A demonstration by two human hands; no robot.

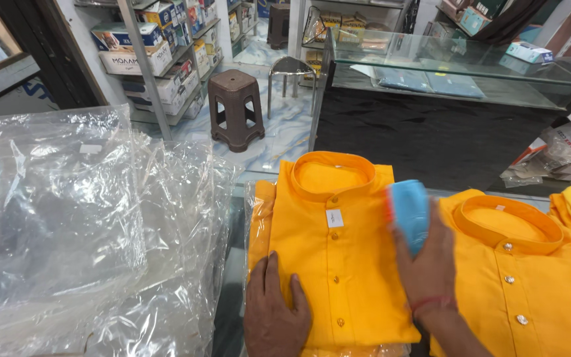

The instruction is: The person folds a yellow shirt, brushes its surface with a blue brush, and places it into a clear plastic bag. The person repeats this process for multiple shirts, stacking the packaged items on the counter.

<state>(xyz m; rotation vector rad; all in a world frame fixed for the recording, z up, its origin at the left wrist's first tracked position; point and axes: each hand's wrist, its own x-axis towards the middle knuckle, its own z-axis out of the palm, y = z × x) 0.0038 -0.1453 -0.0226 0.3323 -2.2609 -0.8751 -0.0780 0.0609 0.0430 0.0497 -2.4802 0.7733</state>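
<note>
Fingers of the left hand (275, 311) lie spread and flat on the lower left part of a folded orange shirt (338, 264), holding nothing. The right hand (429, 264) is closed around a blue handheld tool (410, 211), blurred, at that shirt's right shoulder. The shirt lies on the glass tabletop (232, 218), touching a second folded orange shirt (530, 277) on its right. Clear plastic bags (80, 225) are piled to the left.

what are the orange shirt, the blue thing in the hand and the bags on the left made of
Orange shirt: woven cloth, probably cotton, matte with soft folds. Blue object in the right hand: likely smooth plastic, though blurred. Bags: thin clear plastic film, glossy and crinkled.
</note>
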